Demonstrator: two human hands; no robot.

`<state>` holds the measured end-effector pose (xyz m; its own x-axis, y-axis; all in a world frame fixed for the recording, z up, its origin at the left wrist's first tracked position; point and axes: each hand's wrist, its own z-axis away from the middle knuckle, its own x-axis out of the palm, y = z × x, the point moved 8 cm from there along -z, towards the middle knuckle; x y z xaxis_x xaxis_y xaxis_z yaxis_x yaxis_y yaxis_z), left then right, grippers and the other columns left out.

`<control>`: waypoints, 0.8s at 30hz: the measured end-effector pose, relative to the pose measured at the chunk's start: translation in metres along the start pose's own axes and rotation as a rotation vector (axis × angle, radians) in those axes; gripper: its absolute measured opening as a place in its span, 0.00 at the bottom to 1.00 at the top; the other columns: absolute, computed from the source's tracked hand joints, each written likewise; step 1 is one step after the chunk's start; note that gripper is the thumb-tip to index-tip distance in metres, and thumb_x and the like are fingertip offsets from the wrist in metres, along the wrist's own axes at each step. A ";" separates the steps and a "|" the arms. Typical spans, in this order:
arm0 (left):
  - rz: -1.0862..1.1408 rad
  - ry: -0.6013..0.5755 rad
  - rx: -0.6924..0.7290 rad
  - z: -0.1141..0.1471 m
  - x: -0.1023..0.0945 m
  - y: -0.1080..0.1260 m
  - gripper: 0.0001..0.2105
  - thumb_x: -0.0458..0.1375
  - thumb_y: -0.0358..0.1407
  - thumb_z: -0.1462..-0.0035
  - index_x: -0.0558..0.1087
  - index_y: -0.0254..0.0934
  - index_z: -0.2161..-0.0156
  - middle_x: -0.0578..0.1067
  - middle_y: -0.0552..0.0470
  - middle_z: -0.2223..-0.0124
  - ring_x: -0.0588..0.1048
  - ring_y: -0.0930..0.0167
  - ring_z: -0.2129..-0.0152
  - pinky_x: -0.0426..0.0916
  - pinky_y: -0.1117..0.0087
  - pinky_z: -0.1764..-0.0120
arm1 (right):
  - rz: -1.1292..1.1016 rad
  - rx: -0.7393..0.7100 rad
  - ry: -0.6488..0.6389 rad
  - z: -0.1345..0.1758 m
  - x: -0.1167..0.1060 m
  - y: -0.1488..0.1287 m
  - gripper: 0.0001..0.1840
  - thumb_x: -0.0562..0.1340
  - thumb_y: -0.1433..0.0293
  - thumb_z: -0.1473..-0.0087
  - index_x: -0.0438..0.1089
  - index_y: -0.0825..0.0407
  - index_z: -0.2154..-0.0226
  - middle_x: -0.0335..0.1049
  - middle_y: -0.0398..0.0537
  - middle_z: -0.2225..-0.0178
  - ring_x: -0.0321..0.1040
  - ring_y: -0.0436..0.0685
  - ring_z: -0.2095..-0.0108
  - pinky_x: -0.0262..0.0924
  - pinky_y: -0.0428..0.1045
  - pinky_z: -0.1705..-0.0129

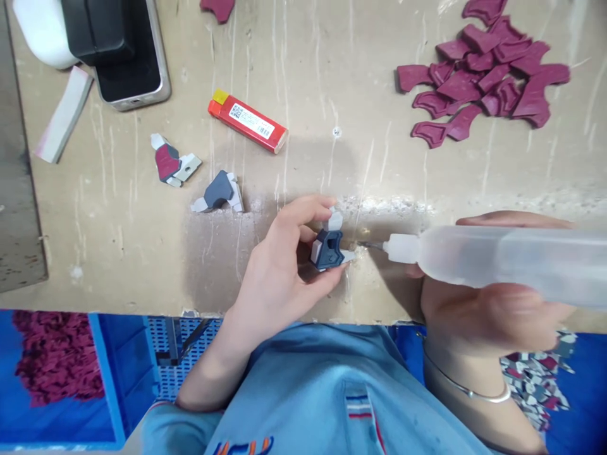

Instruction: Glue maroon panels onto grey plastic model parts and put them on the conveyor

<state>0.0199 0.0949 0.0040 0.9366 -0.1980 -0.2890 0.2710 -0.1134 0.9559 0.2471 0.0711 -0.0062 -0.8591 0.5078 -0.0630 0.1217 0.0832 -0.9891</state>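
Between thumb and fingers, my left hand (279,265) grips a small dark blue and light grey plastic part (328,249), its hollow side facing up. My right hand (497,309) is wrapped round a translucent squeeze bottle (493,259) lying almost level. The bottle's thin metal needle tip points left and ends just right of the plastic part, apart from its hollow. To the left on the table lie a similar grey and blue part (219,189) and another part with a maroon piece set in it (168,163).
Loose maroon pieces (488,76) are heaped at the back right. A red lighter (249,121) lies mid-table. At the upper left are a phone (135,82), a black block (98,31) and a pale strip (65,115). Blue bins (107,373) stand below the table edge.
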 end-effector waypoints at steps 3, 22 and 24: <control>-0.010 0.011 0.038 -0.001 -0.001 0.001 0.27 0.71 0.23 0.44 0.67 0.45 0.44 0.77 0.49 0.38 0.78 0.76 0.65 0.80 0.74 0.61 | -0.156 0.030 -0.116 -0.013 0.009 -0.007 0.23 0.73 0.43 0.47 0.78 0.44 0.63 0.69 0.42 0.70 0.62 0.53 0.79 0.59 0.51 0.83; 0.012 0.074 -0.022 0.000 -0.009 -0.007 0.23 0.70 0.27 0.41 0.69 0.46 0.45 0.74 0.47 0.37 0.83 0.76 0.64 0.78 0.77 0.63 | 0.599 -0.295 -0.378 -0.061 0.024 -0.037 0.13 0.63 0.60 0.30 0.83 0.43 0.52 0.79 0.52 0.58 0.75 0.60 0.60 0.68 0.54 0.64; 0.011 0.068 -0.012 0.002 -0.008 -0.009 0.23 0.70 0.27 0.41 0.69 0.46 0.45 0.74 0.47 0.37 0.84 0.76 0.63 0.79 0.76 0.61 | 0.894 -0.455 -0.359 -0.078 0.039 -0.038 0.13 0.63 0.63 0.30 0.84 0.46 0.55 0.78 0.54 0.59 0.74 0.64 0.59 0.62 0.54 0.67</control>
<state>0.0094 0.0961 -0.0018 0.9523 -0.1327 -0.2749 0.2631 -0.1002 0.9596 0.2479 0.1542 0.0393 -0.4530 0.2670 -0.8506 0.8913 0.1557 -0.4258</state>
